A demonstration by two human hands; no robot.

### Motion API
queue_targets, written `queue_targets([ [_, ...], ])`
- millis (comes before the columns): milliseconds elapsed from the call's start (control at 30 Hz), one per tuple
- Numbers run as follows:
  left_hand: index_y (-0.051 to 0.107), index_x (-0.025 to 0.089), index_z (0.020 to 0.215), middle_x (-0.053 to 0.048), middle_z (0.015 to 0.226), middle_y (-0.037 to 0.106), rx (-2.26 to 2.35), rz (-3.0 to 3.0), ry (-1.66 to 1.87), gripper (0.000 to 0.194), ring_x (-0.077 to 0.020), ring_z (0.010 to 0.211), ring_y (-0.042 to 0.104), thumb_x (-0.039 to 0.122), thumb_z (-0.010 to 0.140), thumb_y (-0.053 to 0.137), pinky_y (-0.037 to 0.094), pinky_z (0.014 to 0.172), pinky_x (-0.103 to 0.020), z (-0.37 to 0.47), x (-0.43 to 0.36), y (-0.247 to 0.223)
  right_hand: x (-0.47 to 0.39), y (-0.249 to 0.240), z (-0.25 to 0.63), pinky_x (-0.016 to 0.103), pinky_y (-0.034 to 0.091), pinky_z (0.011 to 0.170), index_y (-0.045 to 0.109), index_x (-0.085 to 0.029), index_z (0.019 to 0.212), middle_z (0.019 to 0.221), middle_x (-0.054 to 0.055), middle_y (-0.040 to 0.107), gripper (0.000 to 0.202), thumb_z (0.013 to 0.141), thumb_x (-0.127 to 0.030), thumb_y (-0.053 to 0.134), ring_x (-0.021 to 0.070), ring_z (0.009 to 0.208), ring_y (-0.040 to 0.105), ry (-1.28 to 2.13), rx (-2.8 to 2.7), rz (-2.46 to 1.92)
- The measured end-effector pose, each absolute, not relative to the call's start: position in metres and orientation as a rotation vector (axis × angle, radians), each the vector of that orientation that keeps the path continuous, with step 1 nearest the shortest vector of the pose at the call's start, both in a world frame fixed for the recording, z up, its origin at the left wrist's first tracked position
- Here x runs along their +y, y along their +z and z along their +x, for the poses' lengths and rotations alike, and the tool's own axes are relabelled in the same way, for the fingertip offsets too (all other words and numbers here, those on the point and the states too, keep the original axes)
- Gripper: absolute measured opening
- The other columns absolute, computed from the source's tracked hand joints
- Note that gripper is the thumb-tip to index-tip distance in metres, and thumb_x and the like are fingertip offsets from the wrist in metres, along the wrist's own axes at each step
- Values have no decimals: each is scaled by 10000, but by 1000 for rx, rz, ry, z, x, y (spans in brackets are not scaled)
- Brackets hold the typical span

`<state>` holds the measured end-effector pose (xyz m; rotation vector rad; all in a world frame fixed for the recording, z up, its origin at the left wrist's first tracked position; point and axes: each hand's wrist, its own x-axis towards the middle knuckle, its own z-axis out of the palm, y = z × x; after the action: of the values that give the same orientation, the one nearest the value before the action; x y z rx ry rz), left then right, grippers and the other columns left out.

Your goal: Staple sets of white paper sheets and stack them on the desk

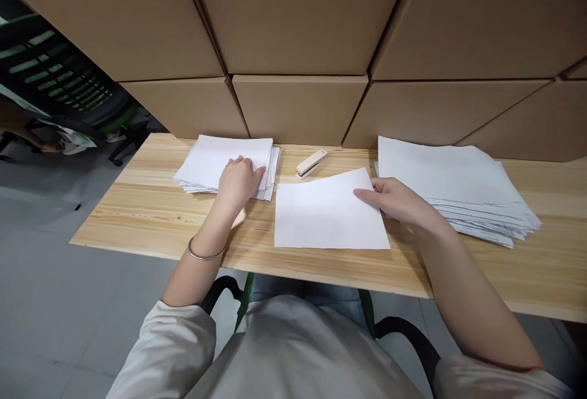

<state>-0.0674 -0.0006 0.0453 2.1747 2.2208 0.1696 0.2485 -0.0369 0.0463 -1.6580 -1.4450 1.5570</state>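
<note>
My left hand (239, 178) rests on the left stack of white paper (206, 157), thumb apart and fingertips lying on the top sheet. Between thumb and fingers, my right hand (387, 198) pinches the right edge of a white sheet of paper (325, 215). That sheet lies in front of me, its upper right corner lifted a little. Just beyond it is a cream stapler (312, 163). A thicker stack of white paper (458, 185) sits to the right, partly behind my right hand and forearm. A small pale object (239, 218) is mostly hidden under my left wrist.
Cardboard boxes (298, 108) are stacked like a wall along the back of the wooden table (151, 203). The table's front edge runs close to my body. Chair armrests (403, 328) stand at my sides. A dark slatted chair (59, 68) is at far left.
</note>
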Motion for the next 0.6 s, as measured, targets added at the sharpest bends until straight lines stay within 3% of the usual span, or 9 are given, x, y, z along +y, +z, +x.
queue_targets([
  [300,705,128,981,-174,1008,723,2274,2105,179,408,-305,948,665,253,949,318,470,822,-380,-60,-7,56,-41,46,249,288,547,580,707,-217,796,776,44,754,153,817,-362,659,226,713,719,1606,-1381,-1588],
  [600,562,103,1287,-176,1039,714,2369,2190,222,448,-315,1000,651,168,901,345,477,801,-391,-49,-11,43,-41,47,248,292,545,580,699,-215,762,787,50,754,191,803,-399,670,227,714,711,1580,-1390,-1618],
])
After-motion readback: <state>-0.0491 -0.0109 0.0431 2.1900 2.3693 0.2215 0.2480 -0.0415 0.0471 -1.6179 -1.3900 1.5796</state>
